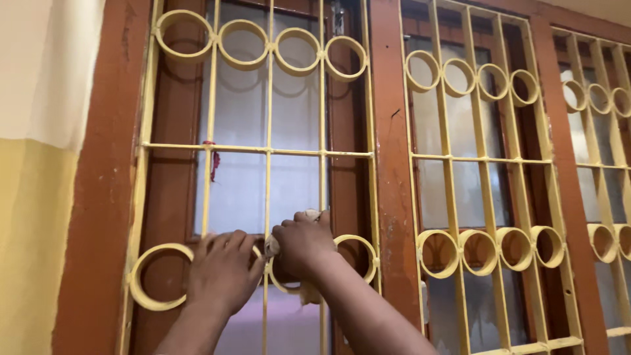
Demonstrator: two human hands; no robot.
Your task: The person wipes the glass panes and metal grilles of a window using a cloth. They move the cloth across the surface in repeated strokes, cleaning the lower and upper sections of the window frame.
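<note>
A yellow metal window grille [268, 150] with rows of rings covers a frosted glass window in a red-brown wooden frame. My left hand [222, 271] rests on the lower ring row with its fingers wrapped over a ring. My right hand [301, 244] is closed around a pale cloth [309, 289] and presses it against the rings beside the left hand. Part of the cloth hangs below the fist; the rest is hidden in the hand.
A thick red-brown wooden post [388, 171] separates this grille from a second yellow grille [483, 158] on the right, with a third one [601, 164] at the far right. A cream and yellow wall [39, 164] lies left. A red thread [213, 161] hangs from a bar.
</note>
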